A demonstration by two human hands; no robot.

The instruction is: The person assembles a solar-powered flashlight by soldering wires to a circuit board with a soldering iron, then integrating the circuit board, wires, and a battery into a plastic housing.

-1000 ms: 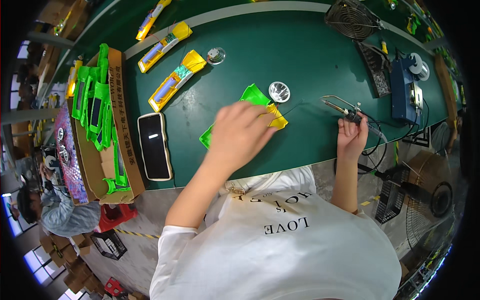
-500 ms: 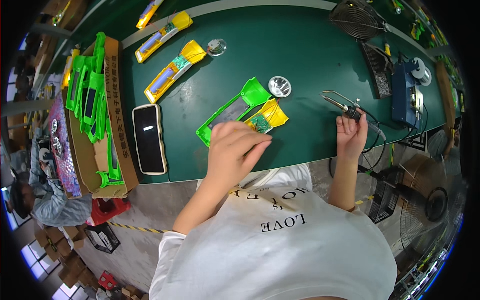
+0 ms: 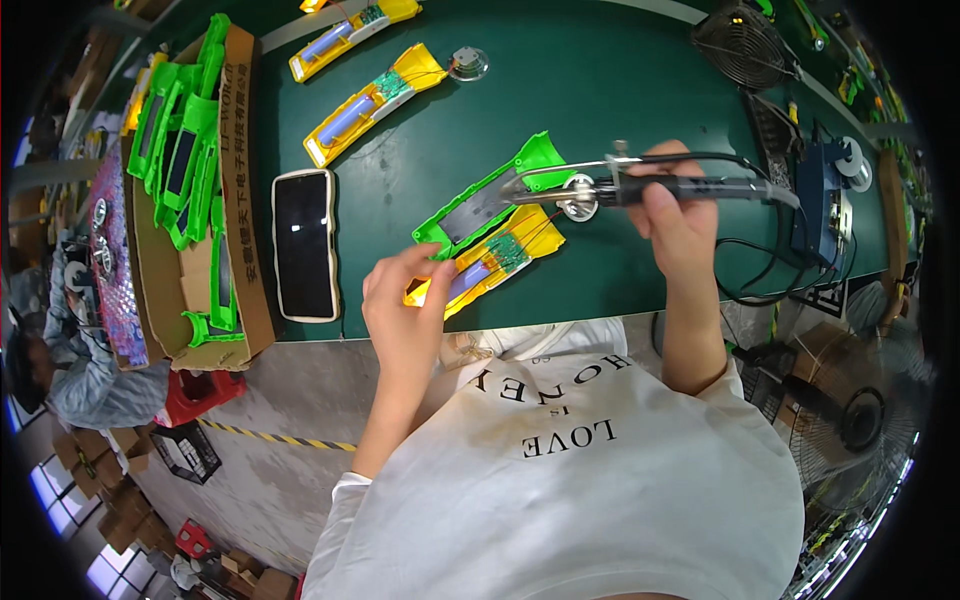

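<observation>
My right hand [image 3: 672, 205] is closed round the black handle of a soldering iron [image 3: 715, 189], which carries a curved metal solder guide. Its tip points left, over the green casing half [image 3: 480, 208] and a round silver reflector [image 3: 578, 199]. Below the green piece lies a yellow casing half [image 3: 541, 236] with a green circuit board [image 3: 507, 252] and a bluish cylindrical battery [image 3: 467, 279]. At the near left end of these pieces, my left hand [image 3: 402, 302] has its thumb and forefinger curled round the yellow casing half's end, the forefinger close to the green one.
A phone [image 3: 305, 245] lies left of my left hand, beside a cardboard box [image 3: 250, 190] of green casings. Farther back sit yellow casing halves [image 3: 370, 105] with wires and a clear round lens piece [image 3: 468, 64]. A blue soldering station [image 3: 820, 195] and black fan [image 3: 742, 45] stand right.
My right hand has brought the soldering iron leftward over the casing pieces. My left hand has moved left and down from the circuit board to the near end of the casing halves.
</observation>
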